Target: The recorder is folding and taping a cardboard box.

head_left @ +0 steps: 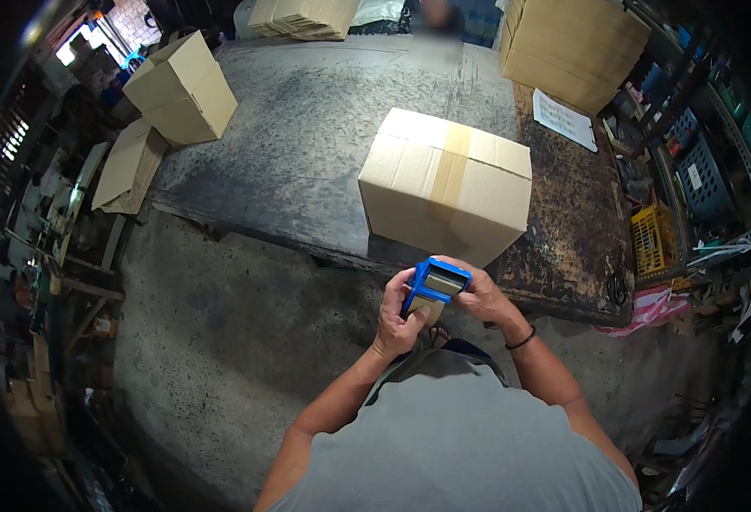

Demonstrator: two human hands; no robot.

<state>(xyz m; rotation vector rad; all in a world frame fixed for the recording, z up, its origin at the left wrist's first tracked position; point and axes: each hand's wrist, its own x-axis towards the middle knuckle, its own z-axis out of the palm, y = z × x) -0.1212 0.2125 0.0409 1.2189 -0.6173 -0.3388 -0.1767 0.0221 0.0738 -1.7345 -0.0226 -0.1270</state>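
Observation:
Between both my hands, close to my body, is a blue tape dispenser (439,277) with a roll of brown tape in it. My left hand (398,320) grips its left side, the thumb pressed on the tan tape. Around its right side curl the fingers of my right hand (480,296); a dark band circles that wrist. Just beyond the dispenser, a closed cardboard box (405,192) stands on the dark worn table (281,171). A strip of brown tape (450,166) runs over the box's top seam and down its near side.
An open cardboard box (189,107) stands at the table's left end, beside folded cardboard (128,171). Flat cardboard (303,17) is stacked at the far edge. A large carton (571,51) and a paper sheet (563,119) are far right. Shelving with a yellow crate (652,239) borders the right.

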